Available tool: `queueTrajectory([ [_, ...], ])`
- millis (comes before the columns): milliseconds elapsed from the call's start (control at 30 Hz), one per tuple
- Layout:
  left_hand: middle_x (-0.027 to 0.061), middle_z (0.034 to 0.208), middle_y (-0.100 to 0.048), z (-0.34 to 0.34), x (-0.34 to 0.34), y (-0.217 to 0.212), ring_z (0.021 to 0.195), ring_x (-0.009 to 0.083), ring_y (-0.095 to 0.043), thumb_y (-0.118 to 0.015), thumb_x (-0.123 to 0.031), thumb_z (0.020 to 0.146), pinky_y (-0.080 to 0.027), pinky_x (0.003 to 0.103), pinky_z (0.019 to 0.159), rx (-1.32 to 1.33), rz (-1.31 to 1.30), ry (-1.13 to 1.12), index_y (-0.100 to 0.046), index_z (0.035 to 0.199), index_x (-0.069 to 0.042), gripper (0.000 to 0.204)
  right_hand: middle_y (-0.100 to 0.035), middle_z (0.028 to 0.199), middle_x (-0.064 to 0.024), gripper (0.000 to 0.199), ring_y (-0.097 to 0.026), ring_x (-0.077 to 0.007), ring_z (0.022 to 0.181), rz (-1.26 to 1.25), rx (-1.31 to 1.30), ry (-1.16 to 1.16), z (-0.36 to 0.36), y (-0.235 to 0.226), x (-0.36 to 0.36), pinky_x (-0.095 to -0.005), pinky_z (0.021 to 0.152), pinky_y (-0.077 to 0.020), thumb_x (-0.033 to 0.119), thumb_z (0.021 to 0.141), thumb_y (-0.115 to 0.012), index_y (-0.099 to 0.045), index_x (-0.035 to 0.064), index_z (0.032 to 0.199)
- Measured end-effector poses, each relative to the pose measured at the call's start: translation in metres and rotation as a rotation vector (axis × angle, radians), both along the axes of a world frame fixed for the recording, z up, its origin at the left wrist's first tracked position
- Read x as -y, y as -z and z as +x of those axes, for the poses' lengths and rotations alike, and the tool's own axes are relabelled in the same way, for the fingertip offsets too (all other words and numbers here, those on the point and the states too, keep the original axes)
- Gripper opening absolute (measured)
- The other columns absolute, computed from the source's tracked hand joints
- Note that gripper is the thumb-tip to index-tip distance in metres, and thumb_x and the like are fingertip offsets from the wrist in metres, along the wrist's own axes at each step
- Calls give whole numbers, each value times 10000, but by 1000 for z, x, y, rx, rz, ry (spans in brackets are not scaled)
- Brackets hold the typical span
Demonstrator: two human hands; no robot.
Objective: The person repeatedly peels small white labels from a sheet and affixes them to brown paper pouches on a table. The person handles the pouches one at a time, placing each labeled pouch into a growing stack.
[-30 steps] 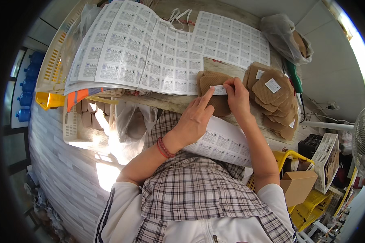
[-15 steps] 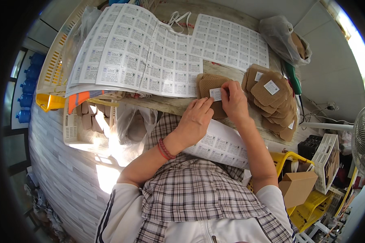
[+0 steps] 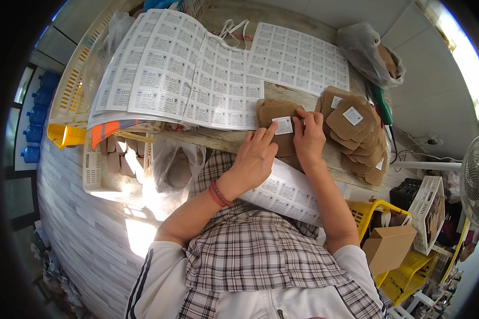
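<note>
1. Your left hand rests on the wooden table. Its first finger is stretched out straight, and the tip presses on the left edge of a small white sticker. The other fingers are loosely curled and hold nothing.
2. Your right hand sits just beside it. Its fingertips are bent down onto the right edge of the same sticker. You cannot tell if they pinch it or only press it.
3. The sticker is a little rectangle. It lies on a brown patch near the front edge of the table, between your two hands. The patch is flat, with rounded corners and a tiny dotted, woven look.
4. A pile of brown patches lies fanned out just right of your right hand. The top ones have white stickers on them.
5. Big white sticker sheets, marked out in neat little boxes, cover the far side of the table.
6. A crinkly clear plastic bag sits at the far right.
</note>
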State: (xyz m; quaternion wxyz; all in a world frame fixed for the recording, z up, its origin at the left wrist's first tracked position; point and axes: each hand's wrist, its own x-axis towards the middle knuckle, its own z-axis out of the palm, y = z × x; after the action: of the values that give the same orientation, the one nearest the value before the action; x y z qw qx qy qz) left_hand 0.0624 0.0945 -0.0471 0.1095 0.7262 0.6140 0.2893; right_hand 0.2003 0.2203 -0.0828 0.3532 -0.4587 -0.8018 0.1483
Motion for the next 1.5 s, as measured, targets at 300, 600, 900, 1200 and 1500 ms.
queueTrajectory([
  [300,290,1429,-462,-4,2,5,1255,392,-460,-511,-49,827,-352,485,1053,-10,64,0,-562,775,22,102,-626,895,-60,96,-592,-150,737,-232,-236,-4,-1,-3,-8,-293,697,-493,78,886,-699,-652,30,956],
  [600,213,1311,-552,-7,21,7,1266,382,-457,-549,-59,883,-342,485,1055,72,28,10,-592,872,-2,72,-631,881,-49,70,-587,-116,821,-263,-586,-63,26,-44,-2,-272,755,-491,52,965,-603,-572,18,1019],
  [900,152,852,-600,-14,38,-11,841,346,-592,-568,-92,901,-474,407,760,310,-105,-12,-619,924,4,111,-678,1064,-170,282,-663,-327,959,469,99,315,95,-91,-31,-403,829,-527,119,919,-667,-592,25,1174],
  [1200,88,866,-694,-29,61,-24,762,151,-634,-626,-62,881,-502,303,689,592,-333,-75,-667,985,16,136,-668,888,-57,276,-638,-271,847,-237,-22,-292,17,-57,131,-383,776,-491,126,762,-780,-673,77,1012],
  [1500,37,765,-681,-53,65,-21,621,80,-603,-665,-39,881,-491,239,517,810,-632,-130,-703,936,24,92,-645,855,-5,197,-615,-212,838,192,-28,-398,15,-50,134,-387,814,-473,51,713,-750,-728,118,896],
])
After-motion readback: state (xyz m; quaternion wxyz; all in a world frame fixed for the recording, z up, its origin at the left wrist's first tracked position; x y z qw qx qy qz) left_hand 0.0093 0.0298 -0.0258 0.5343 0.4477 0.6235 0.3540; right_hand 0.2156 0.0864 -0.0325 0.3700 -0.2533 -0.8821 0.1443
